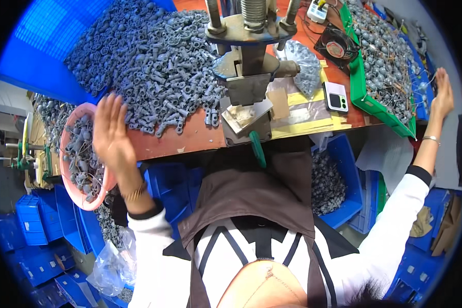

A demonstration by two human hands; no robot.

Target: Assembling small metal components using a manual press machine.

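Observation:
My left hand [113, 134] is raised with its fingers stretched out and close together, and nothing is in it. It is nearest to a pink basin [62, 154] of grey parts and the left edge of a big heap of grey plastic fittings [164, 72]. Far out on the right, my right hand [443, 95] is held up, fingers straight, holding nothing. Beside it stands a green tray [387, 119] piled with grey parts and thin wires. Between my hands, a press machine [251, 84] stands over a small metal block [247, 117] at the table's front edge.
A green handle [258, 149] sticks out below the press. To its right are a folding phone [336, 97], a black fan [337, 45], a clear bag of parts [300, 66] and a white socket [318, 11]. Blue bins [346, 205] stand under the table [161, 146].

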